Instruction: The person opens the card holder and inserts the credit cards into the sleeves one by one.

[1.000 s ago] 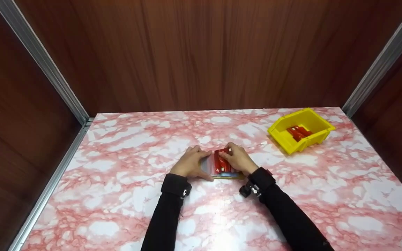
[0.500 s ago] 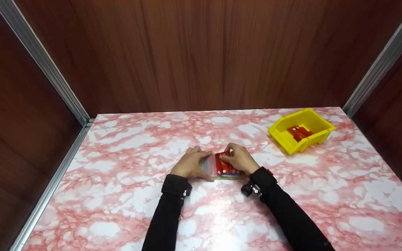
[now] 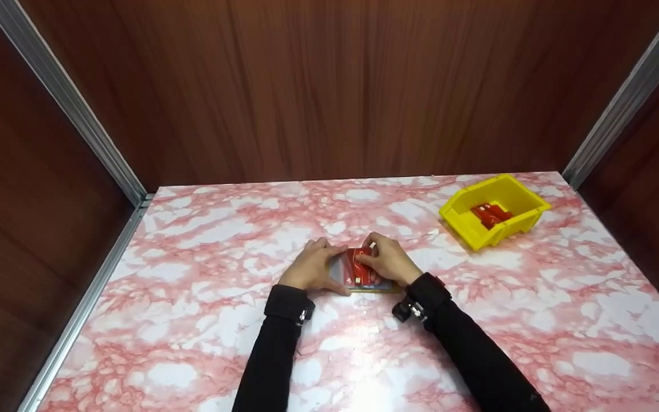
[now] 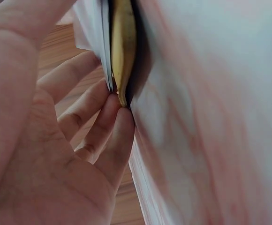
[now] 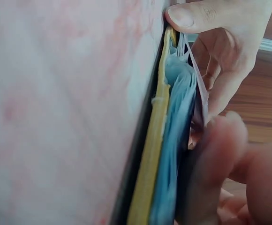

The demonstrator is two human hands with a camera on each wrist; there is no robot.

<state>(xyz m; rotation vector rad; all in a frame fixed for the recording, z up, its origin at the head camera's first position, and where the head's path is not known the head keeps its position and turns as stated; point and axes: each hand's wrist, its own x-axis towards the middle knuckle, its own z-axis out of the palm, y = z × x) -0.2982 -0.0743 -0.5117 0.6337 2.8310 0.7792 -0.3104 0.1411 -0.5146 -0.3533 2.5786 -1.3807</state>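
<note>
On the table lies a small card holder (image 3: 384,289) with a yellow edge and a stack of clear plastic sleeves, seen edge-on in the right wrist view. My left hand (image 3: 308,268) grips its left side, thumb at the near edge and fingers at the far edge. A red card (image 3: 357,270) lies over the holder, its left part seemingly under a clear sleeve. My right hand (image 3: 389,260) pinches the card's right side, thumb on top. In the left wrist view the left hand's fingertips (image 4: 122,117) touch the holder's edge. The right fingers cover part of the card.
A yellow bin (image 3: 512,197) stands at the back right, holding red cards (image 3: 491,215). The pink-and-white marbled table (image 3: 203,343) is bounded by a brown wood-grain panel (image 3: 341,91) behind and more panels at both sides.
The red card has shifted slightly left over the holder, and my right hand has moved left with it. My left hand keeps its place on the holder's left side.
</note>
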